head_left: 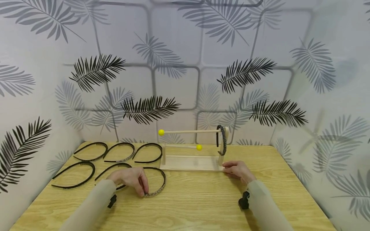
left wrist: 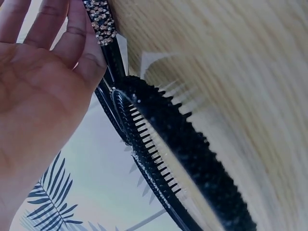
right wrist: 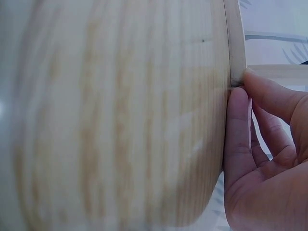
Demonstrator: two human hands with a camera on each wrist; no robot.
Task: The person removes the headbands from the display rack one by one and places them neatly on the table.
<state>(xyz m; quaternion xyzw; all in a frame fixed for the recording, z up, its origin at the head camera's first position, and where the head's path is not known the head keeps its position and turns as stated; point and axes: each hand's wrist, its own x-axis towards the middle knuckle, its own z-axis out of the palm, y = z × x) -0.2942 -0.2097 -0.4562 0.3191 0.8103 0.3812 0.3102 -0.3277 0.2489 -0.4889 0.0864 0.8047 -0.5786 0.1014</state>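
My left hand (head_left: 131, 179) reaches over the near row of headbands and pinches the end of a rhinestone-studded headband (head_left: 159, 190). In the left wrist view its glittering end (left wrist: 101, 21) lies against my fingers. At the right, my right hand (head_left: 239, 171) holds the right end of a wooden headband rack's base (head_left: 190, 163) with thumb and fingers. The right wrist view shows the thumb and a finger (right wrist: 238, 115) at the wood's edge. One dark, toothed headband (head_left: 224, 141) hangs at the right end of the rack's upper bar (head_left: 192, 131).
Several more black headbands lie in two rows at the left of the wooden table (head_left: 196, 205), one of them a plain-looking band (head_left: 92, 175). Yellow balls cap the rack's bars, the upper ball (head_left: 161, 132) at the left and the lower ball (head_left: 199, 147) at the right. Leaf-patterned walls surround the table.
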